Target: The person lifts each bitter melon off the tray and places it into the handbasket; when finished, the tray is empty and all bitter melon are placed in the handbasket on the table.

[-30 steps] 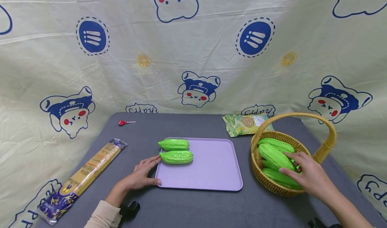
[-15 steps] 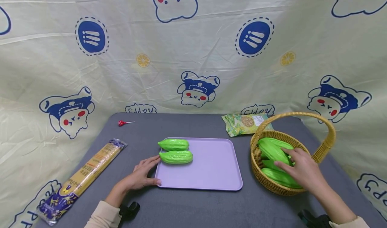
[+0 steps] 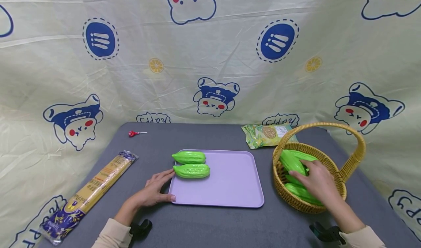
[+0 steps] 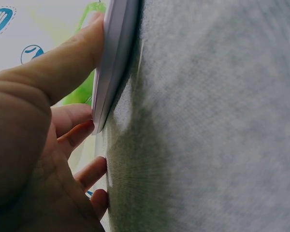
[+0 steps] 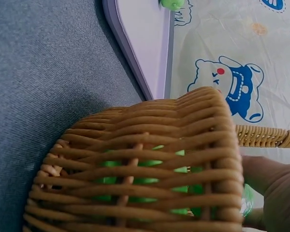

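My right hand (image 3: 318, 182) reaches into a wicker basket (image 3: 283, 197), thumb and fingers pinching a green bitter melon (image 3: 291, 161). More bitter melons lie below and behind it, one of them near the front rim (image 3: 300, 192). In the right wrist view the basket wall (image 5: 150, 179) hides most of the melons. My left hand (image 3: 155, 190) rests at the left side of a lilac tray (image 3: 231, 178), thumb and fingertips against its rim, fingers spread. Side by side on the tray's left part lie two bitter melons, a rear one (image 3: 189, 157) and a front one (image 3: 192, 171).
A long packet of noodles (image 3: 90, 195) lies slanted at the left. Behind the basket is a green bag (image 3: 264, 136). A small red-handled tool (image 3: 136, 133) lies at the back left. The basket's tall handle (image 3: 356, 145) arches over its opening. A printed curtain (image 3: 217, 57) hangs behind the table.
My right hand has moved left inside the basket, shifting the bitter melon it holds leftward with it. The left hand, the tray and its two melons have stayed put.
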`<state>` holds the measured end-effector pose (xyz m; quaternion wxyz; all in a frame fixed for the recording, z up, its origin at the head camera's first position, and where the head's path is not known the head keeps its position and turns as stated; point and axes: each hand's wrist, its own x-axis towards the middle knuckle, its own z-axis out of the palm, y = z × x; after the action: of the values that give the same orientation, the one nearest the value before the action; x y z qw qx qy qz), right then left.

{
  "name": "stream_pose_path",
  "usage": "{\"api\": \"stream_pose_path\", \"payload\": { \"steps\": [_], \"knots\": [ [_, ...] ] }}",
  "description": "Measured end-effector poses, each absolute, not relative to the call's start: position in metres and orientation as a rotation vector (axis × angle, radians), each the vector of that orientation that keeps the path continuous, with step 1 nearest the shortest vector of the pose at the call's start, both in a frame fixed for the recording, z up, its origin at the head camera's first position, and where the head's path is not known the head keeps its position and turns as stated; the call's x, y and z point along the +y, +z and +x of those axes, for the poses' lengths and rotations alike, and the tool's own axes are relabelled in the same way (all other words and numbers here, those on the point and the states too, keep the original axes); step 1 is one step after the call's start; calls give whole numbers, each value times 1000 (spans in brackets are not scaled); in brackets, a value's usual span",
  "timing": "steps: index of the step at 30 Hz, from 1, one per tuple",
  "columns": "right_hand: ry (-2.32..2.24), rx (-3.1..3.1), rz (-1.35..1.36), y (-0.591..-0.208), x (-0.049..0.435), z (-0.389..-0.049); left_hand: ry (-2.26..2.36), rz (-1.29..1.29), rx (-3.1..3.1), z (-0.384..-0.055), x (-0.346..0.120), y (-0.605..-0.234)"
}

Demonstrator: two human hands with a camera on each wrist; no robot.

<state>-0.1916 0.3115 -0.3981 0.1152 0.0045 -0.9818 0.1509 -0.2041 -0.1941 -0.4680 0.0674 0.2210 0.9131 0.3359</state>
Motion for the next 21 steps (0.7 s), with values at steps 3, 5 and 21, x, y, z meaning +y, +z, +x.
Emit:
{"api": "stream_pose_path", "payload": {
  "steps": [3,5,21],
  "knots": [
    [459,-2894,-18,-399,311,-195,1013,668,2753,-204,-194,-468],
    [467,-2896,-31,-400,310,-197,1015,669,2752,-204,-194,-468],
    [478,-2885,31,-407,305,-209,1029,636,2723,-203,-194,-466]
  ]
}}
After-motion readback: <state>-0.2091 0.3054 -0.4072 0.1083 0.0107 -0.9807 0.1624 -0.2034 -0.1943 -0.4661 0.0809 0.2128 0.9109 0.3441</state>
